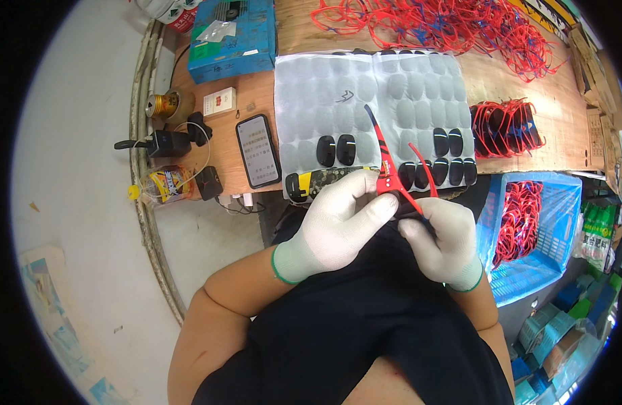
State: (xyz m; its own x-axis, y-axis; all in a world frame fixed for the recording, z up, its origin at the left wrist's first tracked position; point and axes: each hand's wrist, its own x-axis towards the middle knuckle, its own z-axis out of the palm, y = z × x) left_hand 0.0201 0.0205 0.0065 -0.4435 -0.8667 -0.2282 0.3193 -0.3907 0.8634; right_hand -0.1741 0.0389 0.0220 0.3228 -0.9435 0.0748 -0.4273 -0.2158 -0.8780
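Observation:
Both of my hands wear white knit gloves with green cuffs. Between them, at the table's front edge, is a pair of red and black sunglasses (pixel 390 181), its temples pointing away from me. My left hand (pixel 341 219) is closed on the left side of the frame, thumb pressed near a dark lens. On the other side, my right hand (pixel 446 236) pinches the frame's right part. Just beyond lies a white sheet of lens pockets (pixel 311 88), with loose dark lenses (pixel 336 150) at its left and more dark lenses (pixel 449 142) at its right.
Red frames (pixel 446 27) lie heaped at the back; a row of red glasses (pixel 506 128) stands at the right. A blue crate (pixel 547 236) holds more frames. Leftward are a phone (pixel 259 150), a blue box (pixel 233 40), a can (pixel 162 106) and a bottle (pixel 164 184).

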